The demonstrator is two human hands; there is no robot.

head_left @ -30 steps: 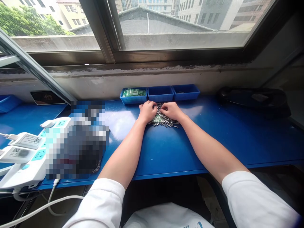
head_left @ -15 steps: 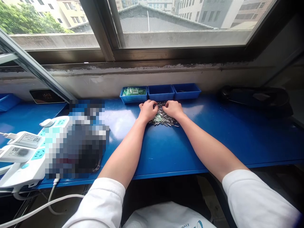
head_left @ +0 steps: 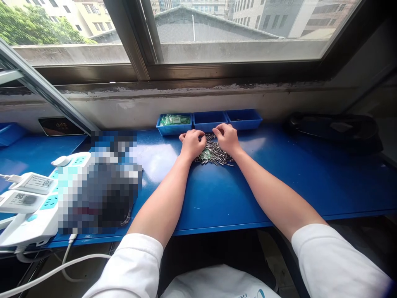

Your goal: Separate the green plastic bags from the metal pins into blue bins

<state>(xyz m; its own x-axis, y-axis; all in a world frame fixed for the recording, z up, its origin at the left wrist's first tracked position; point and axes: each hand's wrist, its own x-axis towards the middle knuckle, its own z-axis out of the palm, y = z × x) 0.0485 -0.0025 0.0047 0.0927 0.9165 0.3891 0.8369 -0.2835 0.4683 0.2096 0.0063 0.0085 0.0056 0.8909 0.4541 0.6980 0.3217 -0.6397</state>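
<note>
A loose pile of thin silvery metal pins (head_left: 217,155) lies on the blue table, with a small greenish patch (head_left: 206,155) among them. At the pile's left edge my left hand (head_left: 192,145) rests with its fingers curled and thumb drawn in; whatever it pinches is hidden. My right hand (head_left: 228,138) is just above the pile's far right side, close to the bins, thumb and fingers bent together. Any small part between those fingertips is too small to make out. Behind the hands stand a left blue bin (head_left: 175,130) holding green bagged items, a middle blue bin (head_left: 209,123) and a right blue bin (head_left: 248,124) with a few dark slim pieces.
A white power strip (head_left: 40,219) with plugs and cables sits at the left, beside a blurred-out patch. Along the back runs the wall under the window. A dark bag-like object (head_left: 335,130) lies at the far right of the blue table (head_left: 217,203).
My right hand has risen off the pile and shifted slightly away from me, toward the bins. My left hand has barely moved.
</note>
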